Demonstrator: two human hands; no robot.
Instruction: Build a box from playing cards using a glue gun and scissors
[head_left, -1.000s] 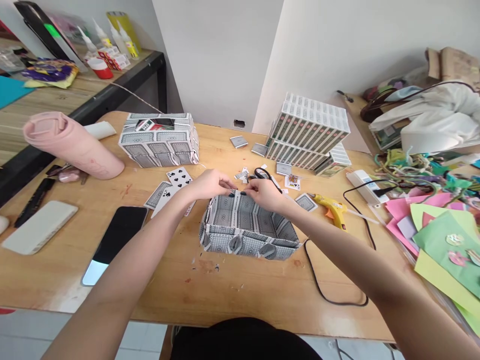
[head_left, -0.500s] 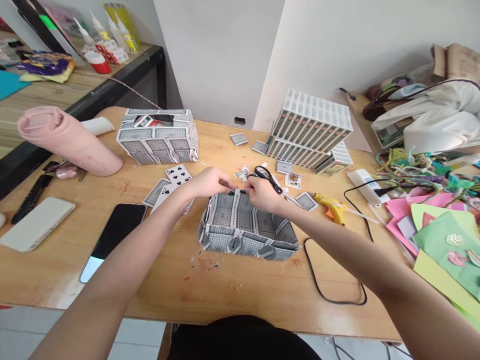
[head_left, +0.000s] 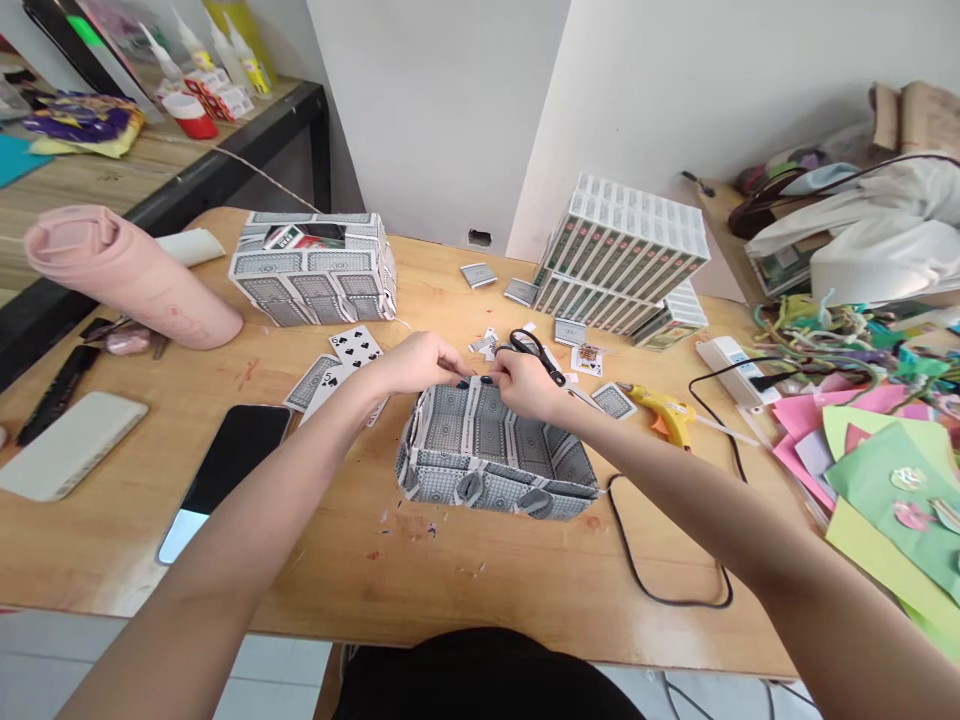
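An open-topped box made of playing cards [head_left: 491, 440] stands on the table in front of me, with curled card loops along its near wall. My left hand [head_left: 424, 365] pinches the far rim of this box near its left corner. Just to the right, my right hand [head_left: 525, 383] is closed on the same rim, its fingertips turned inward. A small dark spot shows on the rim between the two hands; what it is I cannot tell. Black-handled scissors [head_left: 534, 355] lie right behind my right hand, partly covered by it.
A finished-looking card box [head_left: 311, 270] and a pink tumbler [head_left: 135, 280] stand at the left. Stacked card packs [head_left: 622, 260] rise at the back right. A yellow glue gun [head_left: 667, 415] and a black cable [head_left: 637, 580] lie right of the box. A phone [head_left: 225, 475] lies left.
Both hands stay at the far rim of the card box, with only slight finger movement. The view has shifted a little.
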